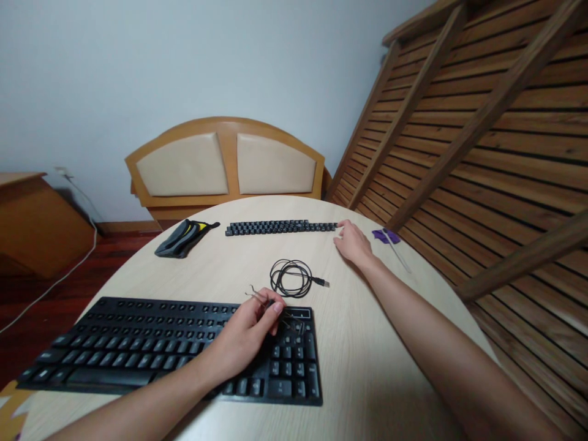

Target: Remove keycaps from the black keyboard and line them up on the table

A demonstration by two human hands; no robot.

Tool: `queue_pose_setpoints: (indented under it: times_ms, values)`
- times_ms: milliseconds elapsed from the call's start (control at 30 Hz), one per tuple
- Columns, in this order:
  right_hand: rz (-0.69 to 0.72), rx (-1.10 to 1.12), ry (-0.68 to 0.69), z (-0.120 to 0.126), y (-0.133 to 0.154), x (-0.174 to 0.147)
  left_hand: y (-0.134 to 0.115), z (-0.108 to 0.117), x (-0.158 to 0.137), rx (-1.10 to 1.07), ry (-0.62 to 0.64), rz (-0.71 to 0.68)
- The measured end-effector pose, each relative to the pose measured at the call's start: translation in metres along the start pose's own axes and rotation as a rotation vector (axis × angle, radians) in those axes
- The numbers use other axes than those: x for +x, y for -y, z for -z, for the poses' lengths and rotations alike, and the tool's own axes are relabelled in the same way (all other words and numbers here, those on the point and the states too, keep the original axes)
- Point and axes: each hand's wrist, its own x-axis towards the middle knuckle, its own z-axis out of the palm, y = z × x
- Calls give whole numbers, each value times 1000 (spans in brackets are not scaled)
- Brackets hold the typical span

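Note:
A black keyboard (pixel 114 361) lies at the front left of the table, with many keycaps taken off its upper rows and part of its number pad. Over its right part, my left hand (pixel 241 331) is closed around a thin wire keycap puller (pixel 258 296). Farther back, loose black keycaps (pixel 275 227) stand in tidy rows. My right hand (pixel 353 244) reaches to the right end of these rows, index finger stretched out at the last keycap and thumb apart from it. Whether it pinches a keycap is too small to see.
A coiled black USB cable (pixel 291 278) lies behind the keyboard. A grey, black and yellow pouch (pixel 181 237) is at the back left of the round table (pixel 367 367). Tweezers (pixel 395 250) rest on a purple cloth (pixel 384 235) at right. Wooden slats (pixel 482 153) lean close by.

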Motion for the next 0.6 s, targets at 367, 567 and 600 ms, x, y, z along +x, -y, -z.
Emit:
queue_pose_setpoints:
  times_ms: [367, 567, 600]
  values:
    - [504, 313, 605, 83, 55, -137, 0, 0, 1, 48, -1, -27]
    - [542, 340, 741, 98, 54, -156, 2, 0, 1, 37, 2, -38]
    - [538, 348, 742, 96, 54, -156, 1, 0, 1, 36, -2, -39]
